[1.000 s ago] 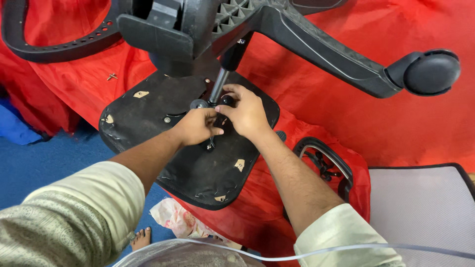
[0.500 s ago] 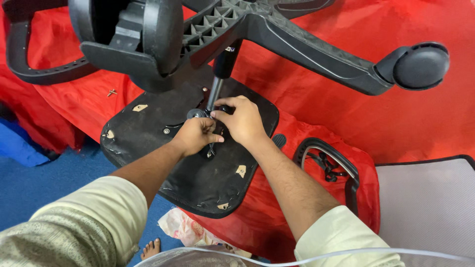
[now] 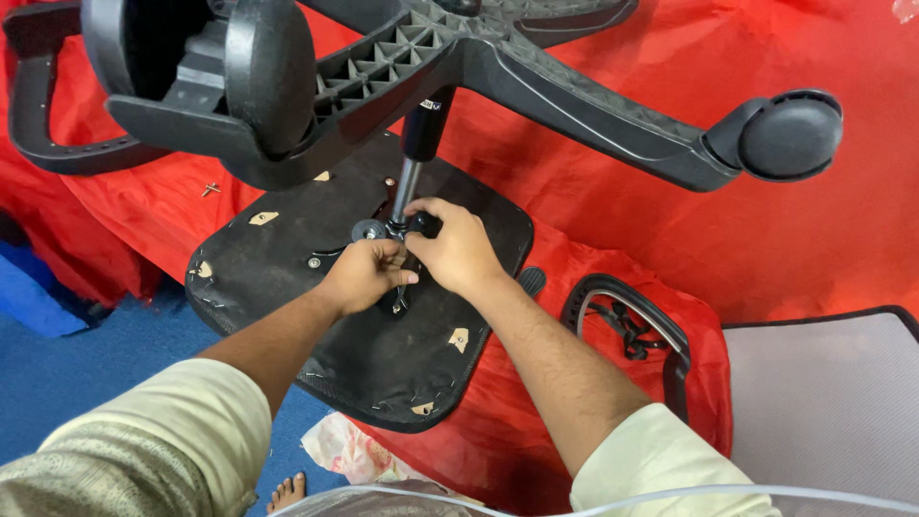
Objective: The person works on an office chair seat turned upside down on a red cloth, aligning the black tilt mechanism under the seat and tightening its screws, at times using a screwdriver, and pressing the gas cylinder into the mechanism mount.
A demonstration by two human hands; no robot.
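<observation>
Black seat underside (image 3: 383,354) flat on red cloth; gas column (image 3: 414,163) upright, five-star base (image 3: 498,67) atop.

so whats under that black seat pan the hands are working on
Red cloth spreads under the upturned seat pan, with blue floor at its near-left edge. Both hands, left and right, cover the central mechanism.

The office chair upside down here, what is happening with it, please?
A person works on the mechanism under the upturned black seat, which lies on a red cloth. The left hand and right hand both grip parts at the foot of the gas column. The wheeled base sticks up above them.
</observation>
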